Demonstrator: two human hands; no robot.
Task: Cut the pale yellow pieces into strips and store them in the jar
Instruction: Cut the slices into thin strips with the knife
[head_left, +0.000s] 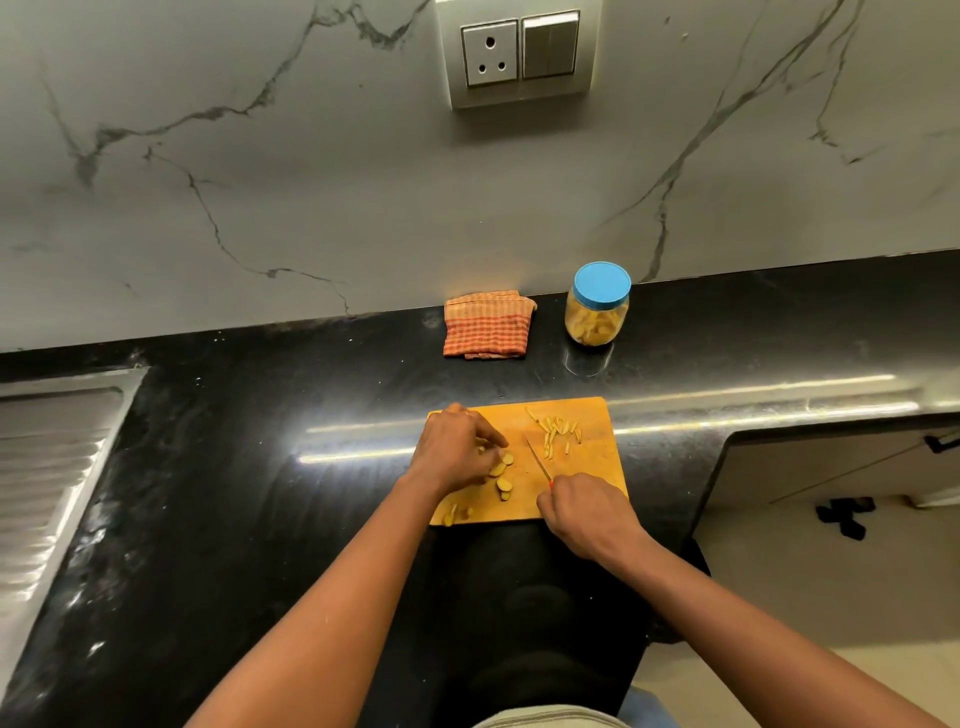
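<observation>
A black counter (260, 467) was seen below a marbled wall, with a drainboard (52, 467) at far left and a folded cloth (488, 325) at the back. On the board (587, 415), the left hand (457, 457) was curled over a few slices (503, 484), held down at the fingertips. Beside them the knife (537, 460), its tip near a small heap of strips (558, 431), was gripped in the closed right hand (587, 514). The work was judged partly done: several slices were left uncut, and the jar (597, 312), lidded and part filled, was stood well back.
</observation>
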